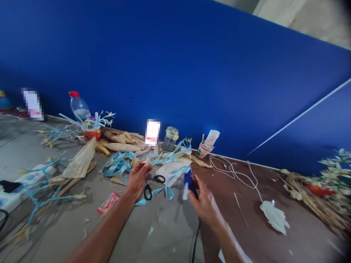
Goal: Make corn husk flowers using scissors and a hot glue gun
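— What lies in front of the person?
— A blue wall (192,73) backs a cluttered desk (164,233), where dried husks (120,140) and loops of light-blue ribbon (117,166) sprawl.
— And the hands?
— The right hand (205,204) has its fingers wrapped round a blue glue gun (188,182) just above the desk, and a black cord (195,241) runs back toward the body. Black scissors (152,186) lie between the hands. The left hand (135,179) pinches a small pale husk piece (146,162) in its fingertips, over the ribbon.
— How would they handle?
— The gun looks rigid and light, and is best held by its grip, clear of the probably hot tip. The husk piece seems papery and brittle, so a gentle pinch at its end suits it.
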`<move>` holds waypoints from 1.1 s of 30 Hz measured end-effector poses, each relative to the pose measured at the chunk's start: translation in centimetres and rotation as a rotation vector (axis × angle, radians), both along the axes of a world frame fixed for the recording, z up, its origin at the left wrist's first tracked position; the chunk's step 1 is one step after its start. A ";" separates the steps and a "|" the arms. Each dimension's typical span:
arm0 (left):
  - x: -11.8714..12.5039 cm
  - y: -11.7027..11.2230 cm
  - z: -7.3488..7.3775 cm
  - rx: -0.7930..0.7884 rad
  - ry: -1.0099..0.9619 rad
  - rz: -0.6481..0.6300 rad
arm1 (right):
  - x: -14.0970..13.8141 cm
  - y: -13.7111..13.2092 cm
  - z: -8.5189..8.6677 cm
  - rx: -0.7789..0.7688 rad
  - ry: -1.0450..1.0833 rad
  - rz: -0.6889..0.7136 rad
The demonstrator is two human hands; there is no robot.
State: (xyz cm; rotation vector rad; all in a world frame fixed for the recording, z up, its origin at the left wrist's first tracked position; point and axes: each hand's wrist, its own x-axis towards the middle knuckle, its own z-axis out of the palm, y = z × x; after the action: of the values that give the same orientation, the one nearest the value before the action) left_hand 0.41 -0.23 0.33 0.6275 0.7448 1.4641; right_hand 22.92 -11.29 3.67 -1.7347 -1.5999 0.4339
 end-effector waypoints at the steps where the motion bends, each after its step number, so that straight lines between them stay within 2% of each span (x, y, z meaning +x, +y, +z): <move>1: 0.0 0.0 0.0 0.004 0.001 -0.003 | -0.2 0.1 0.5 0.008 0.157 0.020; 4: -0.1 0.0 0.1 0.026 0.008 -0.018 | -1.9 0.5 1.2 -0.002 0.667 0.045; 6: -0.2 0.0 0.2 0.025 0.008 -0.016 | -3.4 1.1 0.9 -0.072 0.822 0.091; 7: -0.2 0.0 0.3 0.015 0.002 -0.014 | -4.2 1.5 0.5 -0.147 0.809 0.111; 9: -0.4 0.0 0.4 -0.011 -0.023 -0.023 | -5.2 2.4 -0.4 -0.229 0.595 0.107; 11: -0.5 -0.2 0.6 -0.016 -0.052 -0.086 | -5.5 3.1 -1.3 -0.073 0.277 0.052; 14: -0.5 -0.8 0.8 0.063 -0.081 -0.297 | -5.5 3.6 -2.3 0.166 -0.094 0.086; 19: -0.3 -1.7 1.4 0.157 -0.110 -0.457 | -5.6 3.6 -2.6 0.243 -0.411 0.164; 22: -0.3 -1.7 1.5 0.153 -0.120 -0.484 | -5.8 3.4 -2.5 0.246 -0.498 0.194; 26: -0.5 -1.4 1.4 0.060 -0.120 -0.458 | -5.7 3.5 -2.5 0.203 -0.458 0.163; 33: -1.9 -0.6 1.9 0.007 -0.168 -0.299 | -4.4 4.0 -1.8 0.199 -0.278 0.172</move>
State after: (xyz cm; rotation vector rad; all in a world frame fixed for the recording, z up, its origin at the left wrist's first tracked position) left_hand -1.48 -0.83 2.23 0.5857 0.4922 1.2261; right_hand 18.53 -7.29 1.91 -1.5644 -1.9278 0.1100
